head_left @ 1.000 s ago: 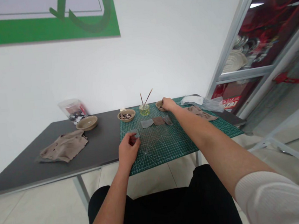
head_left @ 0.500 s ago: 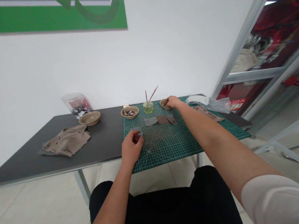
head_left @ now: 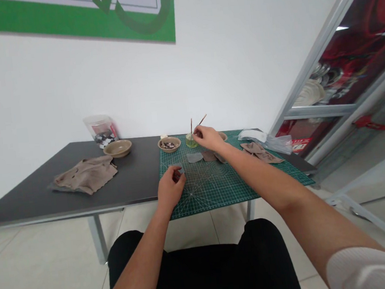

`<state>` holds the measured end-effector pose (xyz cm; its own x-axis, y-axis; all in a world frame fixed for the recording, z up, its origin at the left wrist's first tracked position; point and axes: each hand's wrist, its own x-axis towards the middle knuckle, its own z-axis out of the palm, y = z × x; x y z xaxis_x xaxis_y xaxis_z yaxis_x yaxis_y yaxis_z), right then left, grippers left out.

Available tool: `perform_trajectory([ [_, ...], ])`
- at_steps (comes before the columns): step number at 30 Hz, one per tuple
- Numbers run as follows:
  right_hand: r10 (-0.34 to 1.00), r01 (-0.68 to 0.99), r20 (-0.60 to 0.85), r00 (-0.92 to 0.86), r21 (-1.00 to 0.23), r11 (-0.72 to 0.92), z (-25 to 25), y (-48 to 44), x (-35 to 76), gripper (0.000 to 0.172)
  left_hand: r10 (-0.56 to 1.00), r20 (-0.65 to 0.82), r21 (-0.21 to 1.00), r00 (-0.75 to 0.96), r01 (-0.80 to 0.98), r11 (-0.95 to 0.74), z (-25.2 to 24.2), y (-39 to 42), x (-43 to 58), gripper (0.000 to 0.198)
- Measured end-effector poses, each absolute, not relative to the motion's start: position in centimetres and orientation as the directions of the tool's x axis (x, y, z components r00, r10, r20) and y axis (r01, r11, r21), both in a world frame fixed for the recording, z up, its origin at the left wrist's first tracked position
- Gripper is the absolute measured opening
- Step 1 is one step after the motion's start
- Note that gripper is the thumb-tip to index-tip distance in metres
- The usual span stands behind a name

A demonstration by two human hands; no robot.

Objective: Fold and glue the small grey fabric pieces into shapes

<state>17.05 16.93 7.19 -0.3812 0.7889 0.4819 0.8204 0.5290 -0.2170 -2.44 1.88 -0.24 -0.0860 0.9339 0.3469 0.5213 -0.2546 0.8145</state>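
Note:
My left hand [head_left: 172,185] is over the left part of the green cutting mat [head_left: 204,191], its fingers curled in a pinch at a small grey sheer piece [head_left: 180,167], partly hidden by the fingers. My right hand [head_left: 208,138] is closed beside a yellow-green glass jar [head_left: 191,141] with two thin sticks in it; what its fingertips hold, if anything, I cannot make out. The lower part of the slanted stick [head_left: 203,118] is hidden behind that hand. Below it, a pale sheer piece [head_left: 194,158] and a brown fabric piece [head_left: 208,156] lie in a row.
A bowl of small dark bits [head_left: 169,145] stands left of the jar. Another bowl [head_left: 223,135] is partly behind my right hand. Brown cloth [head_left: 86,174], a shallow bowl [head_left: 118,148] and a clear tub [head_left: 101,130] are left; crumpled cloth [head_left: 261,152] and a plastic bag [head_left: 279,144] right.
My right hand has left the right-hand bowl and moved left to the jar with the sticks. My left hand stays almost in place at the grey piece. The view has shifted slightly.

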Motion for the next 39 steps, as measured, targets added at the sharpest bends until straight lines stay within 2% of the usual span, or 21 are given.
perform_trajectory([
  [2,0.732,0.756,0.459,-0.503,-0.176,0.630,7.1,16.5,14.3,0.026,0.930,0.355,0.815,-0.095,0.519,-0.258,-0.3,1.9,-2.4,0.021],
  [4,0.713,0.732,0.439,-0.547,-0.163,0.662,6.8,17.0,11.9,0.027,0.929,0.358,0.815,-0.096,0.517,-0.260,-0.3,1.9,-2.4,0.020],
  [13,0.828,0.804,0.205,-0.521,-0.209,0.557,4.8,20.2,7.0,0.040,0.931,0.352,0.827,-0.098,0.498,-0.260,-0.4,1.9,-2.4,0.018],
  [22,0.781,0.762,0.027,-0.624,-0.198,0.616,5.2,22.1,4.9,0.040,0.935,0.337,0.843,-0.112,0.477,-0.247,-0.3,1.7,-2.4,0.018],
  [31,0.755,0.758,-0.073,-0.651,-0.107,0.643,5.4,23.4,4.0,0.038,0.932,0.349,0.838,-0.097,0.477,-0.264,-0.6,1.7,-2.4,0.018],
  [36,0.788,0.794,-0.109,-0.606,-0.150,0.590,5.1,23.9,3.4,0.040,0.932,0.349,0.839,-0.100,0.477,-0.262,-0.6,1.7,-2.4,0.018],
  [39,0.830,0.828,-0.083,-0.552,-0.172,0.534,4.4,23.9,3.0,0.046,0.933,0.347,0.836,-0.095,0.482,-0.262,-0.5,1.7,-2.4,0.018],
])
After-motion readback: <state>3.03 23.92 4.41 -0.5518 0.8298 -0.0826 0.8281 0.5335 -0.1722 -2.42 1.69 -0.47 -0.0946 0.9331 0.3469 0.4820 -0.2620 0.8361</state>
